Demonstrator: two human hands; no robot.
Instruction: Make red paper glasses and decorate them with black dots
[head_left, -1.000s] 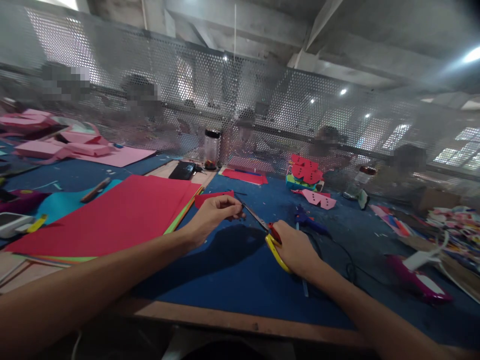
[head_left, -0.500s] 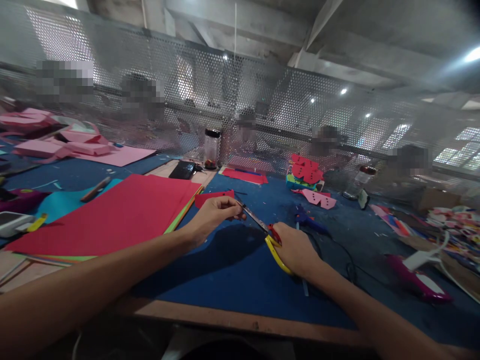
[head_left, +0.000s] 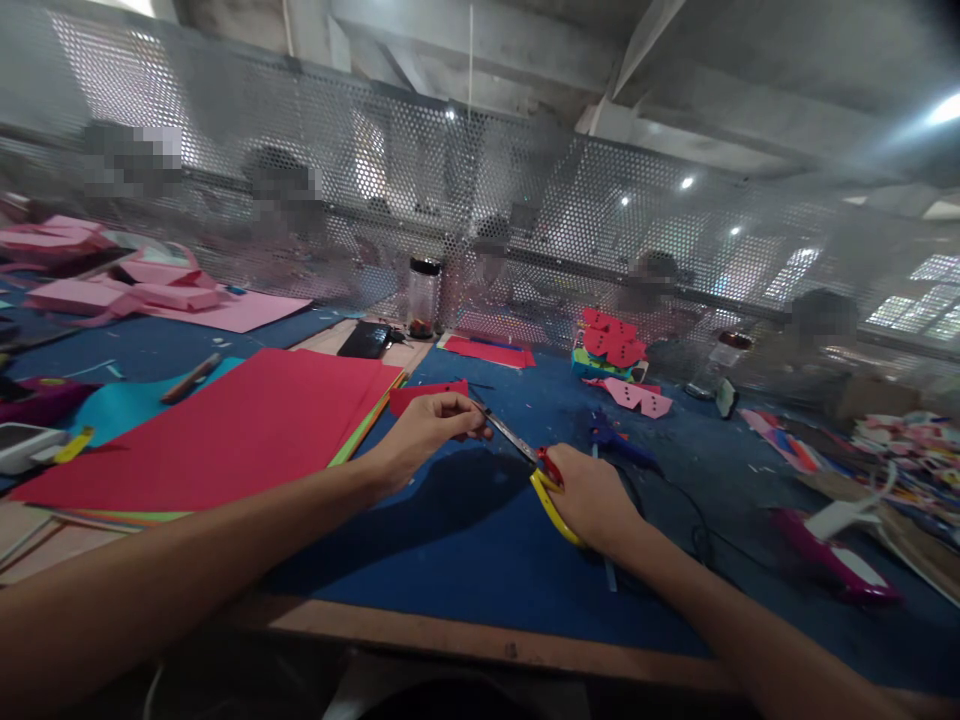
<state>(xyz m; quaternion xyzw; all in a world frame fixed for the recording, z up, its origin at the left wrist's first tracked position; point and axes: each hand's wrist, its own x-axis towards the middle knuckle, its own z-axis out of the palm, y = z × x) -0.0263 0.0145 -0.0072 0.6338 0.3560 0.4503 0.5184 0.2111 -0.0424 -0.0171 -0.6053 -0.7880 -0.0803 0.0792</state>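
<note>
My right hand grips a pair of scissors by their yellow and red handles, the blades pointing up and left. At the blade tips, my left hand has its thumb and fingers closed in a pinch. What lies between those fingertips is too small to make out. Just behind the left hand shows a red paper piece with small dark marks; the hand covers part of it, and I cannot tell whether it is held. Both hands are above the blue table mat.
Red paper sheets are stacked at left. A blue glue gun with its cord lies right, a purple one farther right. Red cut-outs rest on a box. A jar stands by the perforated screen; people sit beyond.
</note>
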